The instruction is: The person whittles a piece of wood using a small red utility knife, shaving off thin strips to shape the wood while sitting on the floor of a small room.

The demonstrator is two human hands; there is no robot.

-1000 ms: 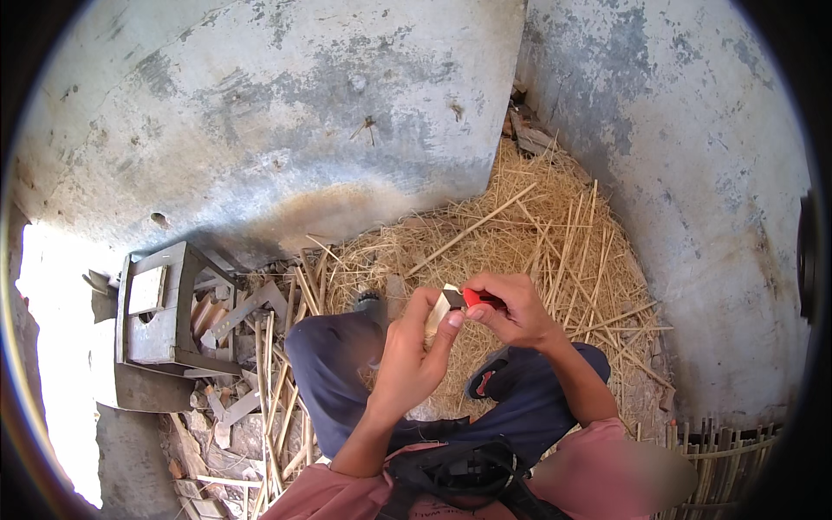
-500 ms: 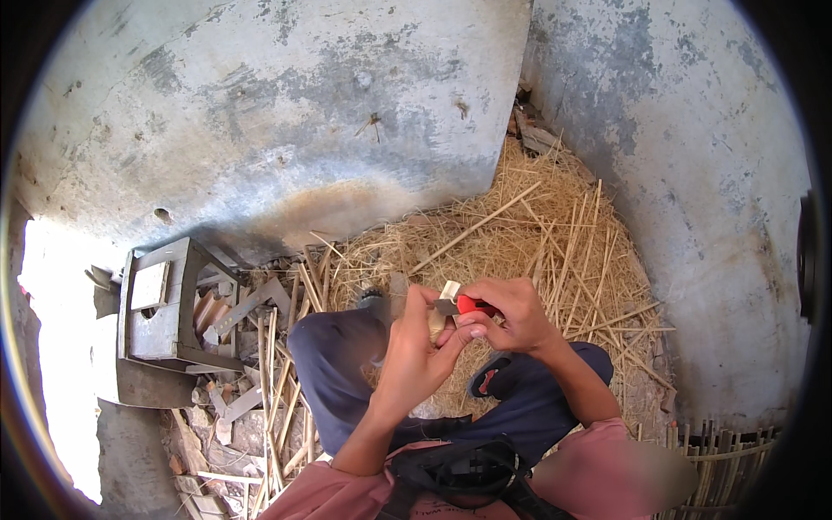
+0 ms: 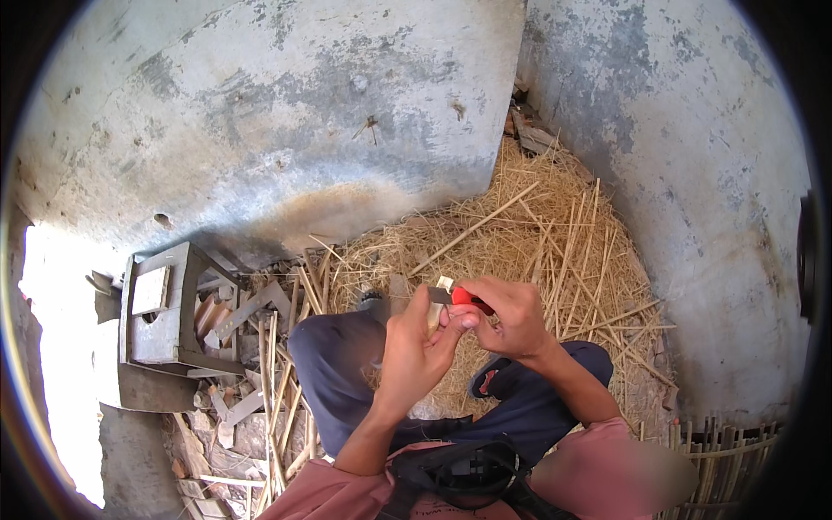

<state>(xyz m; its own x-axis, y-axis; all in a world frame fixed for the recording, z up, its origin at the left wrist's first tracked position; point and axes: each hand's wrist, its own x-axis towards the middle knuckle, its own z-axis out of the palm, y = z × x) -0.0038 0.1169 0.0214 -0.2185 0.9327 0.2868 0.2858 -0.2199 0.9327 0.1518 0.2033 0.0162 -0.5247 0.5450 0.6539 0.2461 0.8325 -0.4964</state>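
My right hand (image 3: 515,315) is closed around the red and black handle of a knife (image 3: 464,297). Its short grey blade points left and crosses a pale strip of wood or bamboo (image 3: 445,282). That strip is pinched by my left hand (image 3: 411,347), with one end sticking up beyond the blade and a lower part showing between the fingers. The two hands meet above my lap, thumbs close together. Part of the strip is hidden behind the blade and fingers.
Pale shavings (image 3: 468,234) and loose sticks (image 3: 568,260) cover the floor ahead. A weathered wooden box (image 3: 160,299) stands at the left among scraps and long strips. Worn walls (image 3: 286,104) close in the far side and right. A rack of upright sticks (image 3: 724,464) is at the lower right.
The knife and my right hand have shifted slightly left, and more of the blade shows across the strip. Less of the strip's upper end is visible. My left hand has barely moved.
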